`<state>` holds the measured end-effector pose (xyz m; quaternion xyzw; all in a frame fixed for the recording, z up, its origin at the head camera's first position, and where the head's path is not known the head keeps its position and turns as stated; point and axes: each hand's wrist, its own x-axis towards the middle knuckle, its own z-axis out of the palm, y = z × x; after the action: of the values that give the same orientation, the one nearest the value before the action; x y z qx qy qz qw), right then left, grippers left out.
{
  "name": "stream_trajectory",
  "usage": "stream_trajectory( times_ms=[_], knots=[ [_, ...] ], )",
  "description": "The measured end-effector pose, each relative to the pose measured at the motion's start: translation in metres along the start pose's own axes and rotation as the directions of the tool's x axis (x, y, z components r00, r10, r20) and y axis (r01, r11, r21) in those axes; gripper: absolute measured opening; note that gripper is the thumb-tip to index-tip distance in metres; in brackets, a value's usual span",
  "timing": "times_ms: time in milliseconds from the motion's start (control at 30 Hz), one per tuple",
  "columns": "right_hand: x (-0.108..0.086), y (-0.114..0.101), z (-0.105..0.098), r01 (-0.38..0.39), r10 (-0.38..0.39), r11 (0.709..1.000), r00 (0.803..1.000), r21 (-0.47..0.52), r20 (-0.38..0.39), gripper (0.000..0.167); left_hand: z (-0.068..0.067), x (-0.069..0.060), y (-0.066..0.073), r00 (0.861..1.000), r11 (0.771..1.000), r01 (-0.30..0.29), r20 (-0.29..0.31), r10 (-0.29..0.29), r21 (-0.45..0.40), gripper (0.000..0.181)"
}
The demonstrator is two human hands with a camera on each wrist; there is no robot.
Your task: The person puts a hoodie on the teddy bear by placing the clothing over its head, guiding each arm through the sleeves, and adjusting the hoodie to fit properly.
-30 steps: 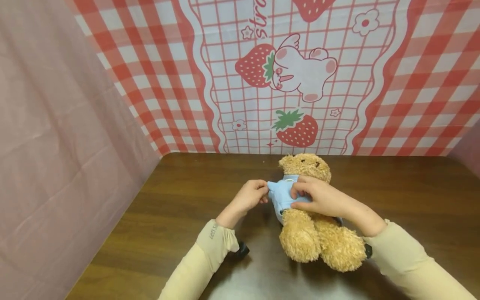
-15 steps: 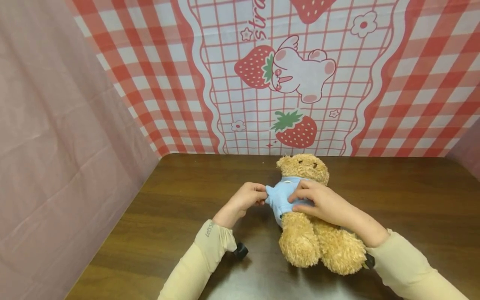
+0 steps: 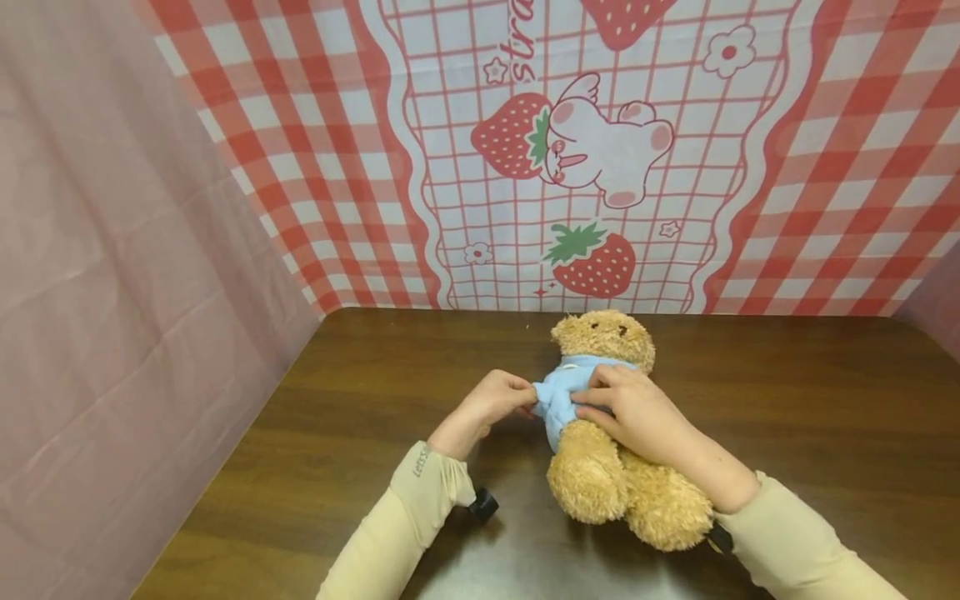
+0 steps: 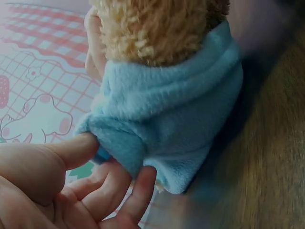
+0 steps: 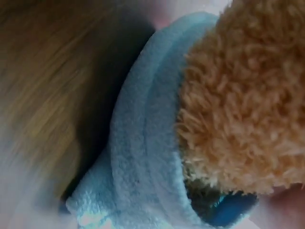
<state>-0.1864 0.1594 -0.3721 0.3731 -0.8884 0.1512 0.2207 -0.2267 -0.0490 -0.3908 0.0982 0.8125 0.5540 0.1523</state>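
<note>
A teddy bear (image 3: 585, 479) with curly tan fur lies on its back, wearing a light blue fleece shirt (image 3: 573, 375). At the shirt's left side, my left hand (image 3: 495, 400) pinches a corner of cloth, probably a sleeve. The left wrist view has the thumb (image 4: 78, 150) and fingers on this folded blue cloth (image 4: 119, 138), with a small brighter blue patch between them. My right hand (image 3: 645, 412) lies over the bear's belly, thumb and forefinger gripping the shirt. Close up in the right wrist view are the shirt's hem (image 5: 152, 119) and a furry leg (image 5: 243, 109).
The bear rests on a brown wooden table (image 3: 360, 417). Behind it hangs a red-and-white checked cloth (image 3: 337, 167) printed with strawberries, and a pink curtain (image 3: 135, 292) hangs at the left. A black wrist device (image 3: 483, 504) shows under the left cuff.
The bear has shifted slightly left and its legs have swung a little left. My right hand has moved left over the shirt. The left hand keeps its pinch, a little lower, and the cloth is more creased.
</note>
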Motion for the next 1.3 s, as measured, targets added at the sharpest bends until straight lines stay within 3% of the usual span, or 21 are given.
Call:
stream_trajectory(
  times_ms=[200,333,533,633,833,1033,1100,1133,1200,1267,1300],
  knots=[
    [-0.001,0.005,0.004,0.053,-0.051,0.998,0.998,0.040,-0.047,0.023,0.005,-0.005,0.010,0.999,0.999,0.022,-0.036,-0.023,-0.026,0.026],
    [-0.001,0.012,0.008,0.092,-0.085,0.991,0.994,0.098,-0.073,0.024,0.016,-0.003,0.007,0.995,0.990,0.043,-0.087,-0.055,-0.136,0.029],
    [0.001,0.011,0.008,0.065,-0.057,0.991,0.996,0.117,-0.064,0.014,0.024,-0.002,0.002,0.984,0.957,0.087,-0.128,-0.126,-0.277,0.035],
    [0.002,0.008,0.008,0.045,-0.040,0.994,0.998,0.103,-0.055,0.008,0.023,0.000,-0.001,0.985,0.966,0.089,-0.120,-0.122,-0.243,0.038],
    [-0.001,0.003,0.009,-0.020,0.024,0.996,0.999,0.083,-0.047,0.003,0.014,0.009,-0.004,0.991,0.991,0.018,-0.131,-0.036,-0.134,0.034],
    [-0.007,0.000,0.009,0.030,-0.010,0.972,0.996,0.234,-0.086,0.013,-0.002,0.018,-0.013,0.990,0.987,0.024,-0.134,-0.045,-0.156,0.027],
    [-0.007,0.002,0.008,0.059,-0.032,0.937,0.996,0.344,-0.084,0.017,-0.006,0.020,-0.014,0.993,0.985,0.028,-0.111,-0.047,-0.168,0.026],
    [-0.007,0.003,0.007,0.071,-0.046,0.906,0.996,0.418,-0.070,0.019,-0.009,0.021,-0.014,0.995,0.984,0.023,-0.087,-0.040,-0.178,0.026],
    [-0.010,0.005,0.004,0.070,-0.062,0.814,0.998,0.577,-0.033,0.021,-0.013,0.020,-0.015,1.000,0.985,-0.001,-0.029,-0.004,-0.173,0.026],
    [-0.013,0.009,0.002,0.015,-0.045,0.704,0.999,0.710,0.024,0.022,-0.017,0.019,-0.014,0.998,0.987,-0.051,0.016,0.054,-0.156,0.025],
    [-0.013,0.010,0.002,-0.020,-0.025,0.666,0.999,0.746,0.048,0.022,-0.018,0.018,-0.013,0.995,0.986,-0.093,0.031,0.098,-0.136,0.023]
  ],
)
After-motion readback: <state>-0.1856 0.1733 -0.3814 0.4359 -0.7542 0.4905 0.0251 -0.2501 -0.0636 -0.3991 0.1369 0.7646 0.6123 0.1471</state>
